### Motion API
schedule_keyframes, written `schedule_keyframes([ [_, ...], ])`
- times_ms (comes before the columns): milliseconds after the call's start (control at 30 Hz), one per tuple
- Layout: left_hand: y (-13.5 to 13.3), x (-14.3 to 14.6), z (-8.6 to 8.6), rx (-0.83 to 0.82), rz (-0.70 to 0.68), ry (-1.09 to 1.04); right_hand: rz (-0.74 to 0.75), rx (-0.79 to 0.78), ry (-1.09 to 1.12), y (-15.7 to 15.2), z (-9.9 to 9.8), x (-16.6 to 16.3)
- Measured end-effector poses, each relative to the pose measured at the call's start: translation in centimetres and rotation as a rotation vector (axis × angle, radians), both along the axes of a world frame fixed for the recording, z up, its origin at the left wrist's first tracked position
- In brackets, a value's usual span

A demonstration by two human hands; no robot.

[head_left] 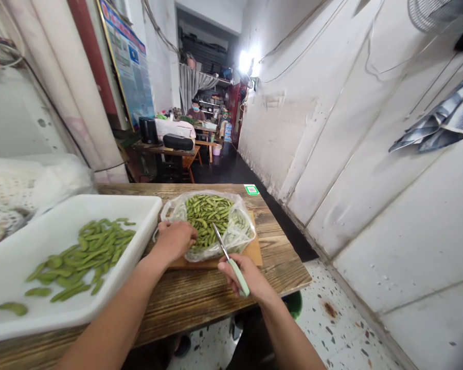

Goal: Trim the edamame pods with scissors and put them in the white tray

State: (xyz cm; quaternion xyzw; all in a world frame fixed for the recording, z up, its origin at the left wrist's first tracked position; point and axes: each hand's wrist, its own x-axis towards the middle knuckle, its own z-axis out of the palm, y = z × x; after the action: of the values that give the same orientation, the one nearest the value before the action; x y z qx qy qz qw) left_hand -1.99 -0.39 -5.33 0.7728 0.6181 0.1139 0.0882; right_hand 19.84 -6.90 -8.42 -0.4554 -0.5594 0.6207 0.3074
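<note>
A clear plastic bag (241, 234) lies spread open on the table, filled with green soybean pods (210, 208). My left hand (176, 239) reaches over the bag's left side, with its fingers curled down at the pods. What lies between those fingertips is hidden. In my right hand (242, 272), at the bag's near right edge, is a pair of scissors (237, 277) with pale green handles. Their metal blades point up and away over the pods and look closed together. To the left, a white plastic tray (148, 205) holds a loose pile of more pods (96, 246).
Under the bag is a wooden board (254, 252) on the wooden table (281, 252). A plastic-covered basket (34, 180) stands behind the tray. Below the right edge sits a green bucket (294, 304). A white wall (332, 180) runs along the right. Farther back, a person (196, 110) sits at another table.
</note>
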Motion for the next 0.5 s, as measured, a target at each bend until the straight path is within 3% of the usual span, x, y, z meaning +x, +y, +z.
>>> schedule_keyframes([
  [167, -0.09, 0.10, -0.17, -0.025, -0.009, -0.088, 0.018, -0.004, 0.012, 0.32, -0.47, -0.56],
  [367, -0.26, 0.38, -0.29, 0.068, 0.045, -0.455, 0.026, 0.003, -0.021, 0.34, -0.19, -0.39],
  [500, -0.45, 0.34, 0.16, 0.019, 0.033, -0.656, 0.035, 0.034, -0.055, 0.14, 0.36, -0.30],
])
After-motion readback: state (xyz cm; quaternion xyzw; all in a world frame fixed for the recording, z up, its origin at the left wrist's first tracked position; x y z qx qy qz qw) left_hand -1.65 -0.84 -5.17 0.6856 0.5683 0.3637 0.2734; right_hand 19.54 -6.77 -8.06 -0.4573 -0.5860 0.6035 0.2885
